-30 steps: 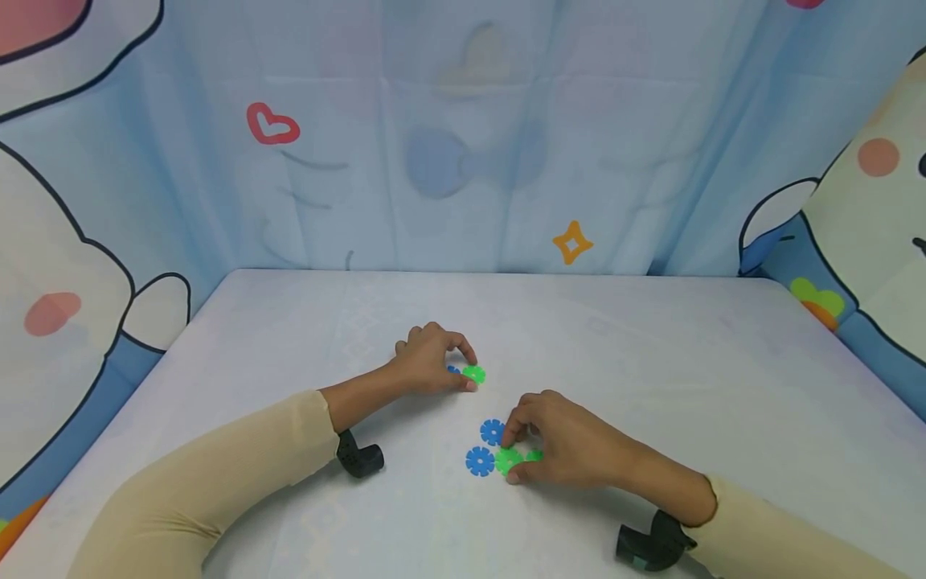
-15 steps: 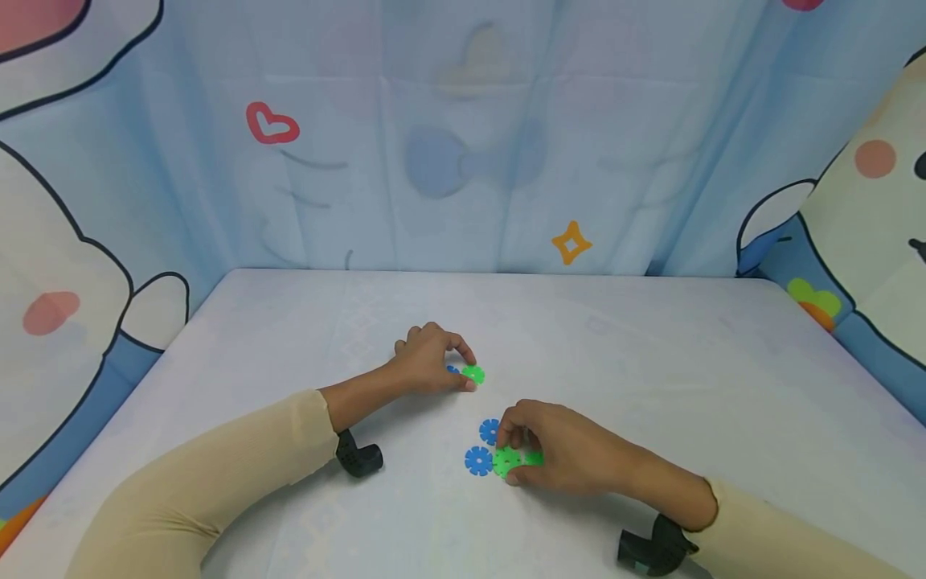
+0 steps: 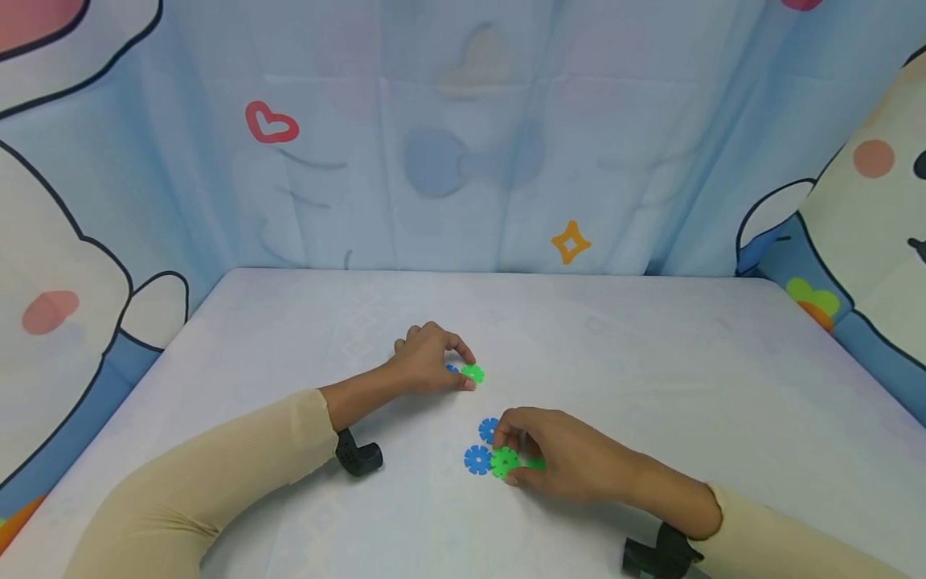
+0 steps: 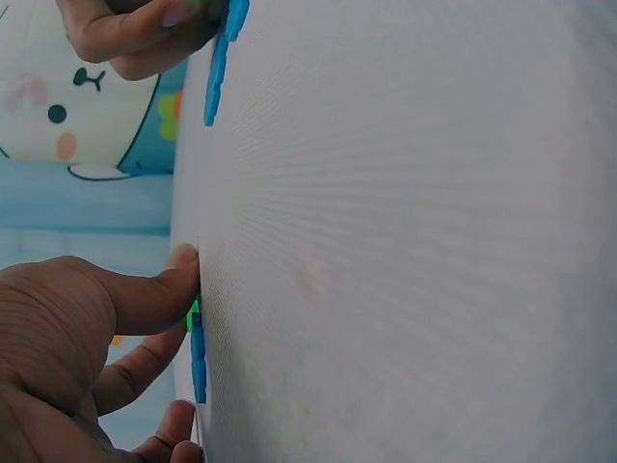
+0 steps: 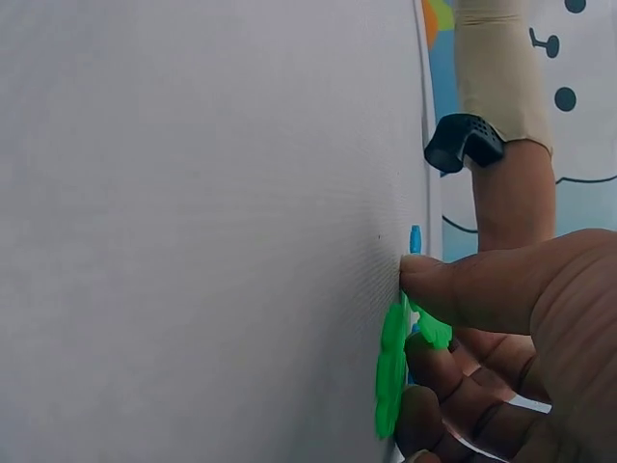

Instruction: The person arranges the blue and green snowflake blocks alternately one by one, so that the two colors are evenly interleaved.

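My left hand (image 3: 427, 362) pinches a green notched building disc (image 3: 473, 373) between thumb and forefinger, low over the table. A blue disc (image 3: 452, 368) beside it is mostly behind the fingers; the left wrist view shows this blue disc (image 4: 199, 357) edge-on by the tabletop. Nearer the viewer, my right hand (image 3: 564, 450) pinches another green disc (image 3: 504, 462). Close to its left are two blue discs (image 3: 477, 460), one partly covered by the fingers. Under the right palm sits a further green disc (image 3: 536, 463), seen edge-on as a green disc (image 5: 388, 371) in the right wrist view.
A white cloth covers the table (image 3: 325, 498). Behind it hangs a light blue printed curtain (image 3: 463, 161). Black wrist cameras sit under both wrists, the left camera (image 3: 359, 457) and the right camera (image 3: 658, 555).
My right hand has lowered slightly and drawn a little toward me, with its fingers more closed about the green disc. The left hand has kept its place.
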Action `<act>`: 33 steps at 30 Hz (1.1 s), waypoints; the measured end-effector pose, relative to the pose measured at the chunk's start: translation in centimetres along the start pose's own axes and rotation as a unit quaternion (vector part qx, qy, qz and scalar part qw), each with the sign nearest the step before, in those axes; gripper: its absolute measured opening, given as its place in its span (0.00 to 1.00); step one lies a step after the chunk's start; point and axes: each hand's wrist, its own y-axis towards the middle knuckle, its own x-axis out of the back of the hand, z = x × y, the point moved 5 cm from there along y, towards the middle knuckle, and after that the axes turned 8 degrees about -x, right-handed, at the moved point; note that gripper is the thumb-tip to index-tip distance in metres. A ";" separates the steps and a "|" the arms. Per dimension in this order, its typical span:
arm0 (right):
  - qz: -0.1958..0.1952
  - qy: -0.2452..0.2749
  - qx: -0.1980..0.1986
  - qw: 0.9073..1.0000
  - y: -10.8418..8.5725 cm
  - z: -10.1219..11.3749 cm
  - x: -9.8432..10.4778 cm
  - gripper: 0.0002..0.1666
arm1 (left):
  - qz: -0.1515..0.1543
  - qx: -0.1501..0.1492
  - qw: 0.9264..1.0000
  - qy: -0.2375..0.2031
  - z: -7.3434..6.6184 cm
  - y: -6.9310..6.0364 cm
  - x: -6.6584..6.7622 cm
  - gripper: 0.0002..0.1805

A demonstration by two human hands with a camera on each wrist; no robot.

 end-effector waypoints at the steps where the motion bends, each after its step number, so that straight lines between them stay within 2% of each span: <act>1: 0.000 0.003 0.003 1.000 -0.1 0.0 0.0 0.17 | 0.000 0.000 1.000 -0.002 0.0 0.0 0.0 0.15; 12: 0.002 0.014 0.006 1.000 -0.3 -0.3 -0.1 0.18 | -0.002 0.012 1.000 -0.025 0.5 0.0 0.0 0.14; 21: 0.000 0.005 0.009 1.000 -0.5 -0.3 -0.1 0.19 | -0.004 0.008 1.000 -0.029 0.4 0.0 0.1 0.13; 25: 0.005 -0.003 -0.002 1.000 -0.6 -0.3 -0.2 0.21 | -0.004 0.009 1.000 -0.027 0.3 0.0 0.1 0.12; 33: 0.006 -0.004 -0.005 1.000 -0.5 -0.4 -0.1 0.19 | -0.008 -0.003 1.000 -0.028 0.4 0.1 0.0 0.11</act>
